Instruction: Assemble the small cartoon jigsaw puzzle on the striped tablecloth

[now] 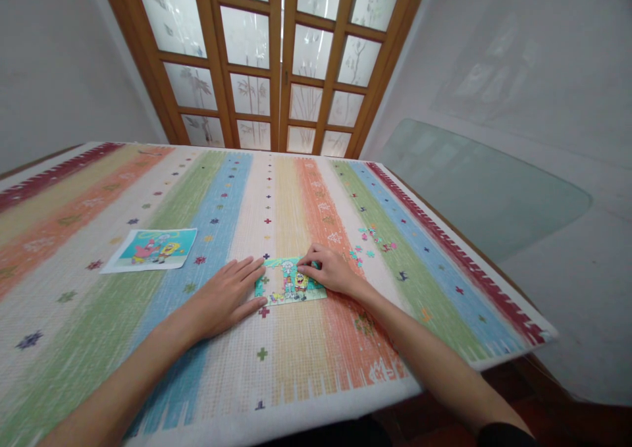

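A partly assembled cartoon jigsaw puzzle (289, 290) lies flat on the striped cloth, with a gap in its left part where pale cloth shows through. My left hand (228, 297) rests flat, fingers stretched out, its fingertips touching the puzzle's left edge. Over the puzzle's upper right part is my right hand (330, 269), thumb and forefinger pinched together against the surface. Whatever sits between those fingertips is too small and covered to make out. Several loose puzzle pieces (371, 254) in teal and pink are scattered to the right, beyond the right hand.
A printed cartoon picture (157, 249) on white paper lies to the left. The striped tablecloth (237, 361) covers the table, whose near edge runs below my forearms. Behind stand wooden doors with glass panes (247, 95); a pale glass panel (484, 177) is at the right wall.
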### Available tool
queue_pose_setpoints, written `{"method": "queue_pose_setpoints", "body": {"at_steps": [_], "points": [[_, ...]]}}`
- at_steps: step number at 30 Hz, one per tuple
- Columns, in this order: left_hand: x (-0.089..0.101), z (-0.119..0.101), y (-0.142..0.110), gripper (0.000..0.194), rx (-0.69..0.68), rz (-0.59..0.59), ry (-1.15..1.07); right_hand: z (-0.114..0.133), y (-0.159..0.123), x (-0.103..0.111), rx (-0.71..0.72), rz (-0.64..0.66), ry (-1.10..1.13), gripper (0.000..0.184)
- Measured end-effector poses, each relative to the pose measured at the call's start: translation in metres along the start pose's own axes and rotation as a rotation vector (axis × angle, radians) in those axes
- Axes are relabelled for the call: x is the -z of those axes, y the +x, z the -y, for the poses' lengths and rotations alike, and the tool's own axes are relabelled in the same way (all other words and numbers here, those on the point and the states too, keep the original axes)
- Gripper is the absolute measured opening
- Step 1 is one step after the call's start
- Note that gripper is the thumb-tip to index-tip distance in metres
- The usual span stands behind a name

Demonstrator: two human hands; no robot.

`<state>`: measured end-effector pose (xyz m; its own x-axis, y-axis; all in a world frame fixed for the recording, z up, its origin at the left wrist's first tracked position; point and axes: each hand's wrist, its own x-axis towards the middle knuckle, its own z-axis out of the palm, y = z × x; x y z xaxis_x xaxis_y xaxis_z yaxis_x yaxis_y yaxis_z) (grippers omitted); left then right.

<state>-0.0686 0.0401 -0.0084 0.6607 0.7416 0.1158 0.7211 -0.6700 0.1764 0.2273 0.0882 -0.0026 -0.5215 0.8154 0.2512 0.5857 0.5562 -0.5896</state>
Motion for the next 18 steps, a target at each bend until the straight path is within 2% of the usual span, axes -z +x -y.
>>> {"method": "queue_pose_setpoints", "body": {"at_steps": [10,18], "points": [[0.0008,0.0004,-0.0009,0.061,-0.002,0.015,0.005,0.0003,0.0014,0.0011,-0.024,0.018,-0.002,0.005],[0.0009,0.0001,-0.0006,0.062,0.002,0.013,0.002,0.0077,0.0002,0.0044,0.013,0.076,-0.163,0.008]]}}
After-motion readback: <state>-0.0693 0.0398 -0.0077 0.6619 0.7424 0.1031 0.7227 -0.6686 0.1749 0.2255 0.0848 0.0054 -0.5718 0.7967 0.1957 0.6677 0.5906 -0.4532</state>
